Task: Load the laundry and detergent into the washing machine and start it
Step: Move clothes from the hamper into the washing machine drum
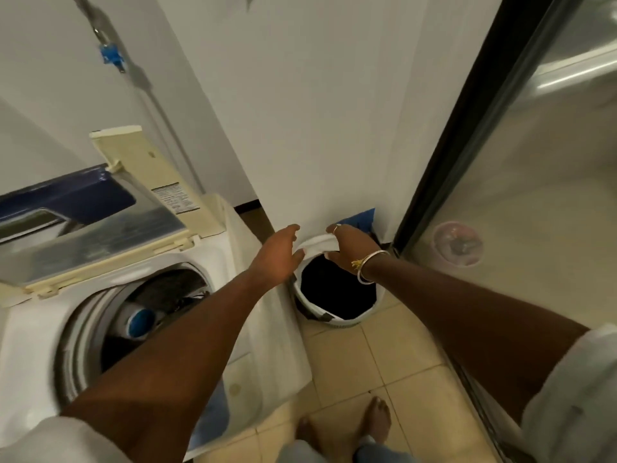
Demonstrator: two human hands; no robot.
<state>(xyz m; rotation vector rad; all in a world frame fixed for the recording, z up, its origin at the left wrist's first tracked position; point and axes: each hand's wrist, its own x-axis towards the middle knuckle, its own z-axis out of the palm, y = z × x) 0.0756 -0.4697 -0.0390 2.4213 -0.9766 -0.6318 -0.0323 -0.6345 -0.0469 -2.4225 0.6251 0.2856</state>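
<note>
A white top-loading washing machine [253, 315] stands at the left with its lid [110, 235] raised. Dark clothes lie in its drum [157, 305] around a blue-capped agitator. To its right, on the floor by the wall, sits a round white laundry basket [347, 324] holding dark laundry [337, 289]. A white cloth [317, 243] lies on the basket's far rim. My left hand [278, 257] is stretched over the basket's left rim, fingers apart, touching the cloth. My right hand [350, 247], with a ring and bangle, grips the white cloth from the right.
A white wall or door panel [317, 111] rises right behind the basket. A glass sliding door with a black frame [467, 128] runs along the right. A blue item [362, 218] sits behind the basket. A hose with a blue tap [112, 58] hangs on the left wall. My bare feet [374, 419] stand on beige tiles.
</note>
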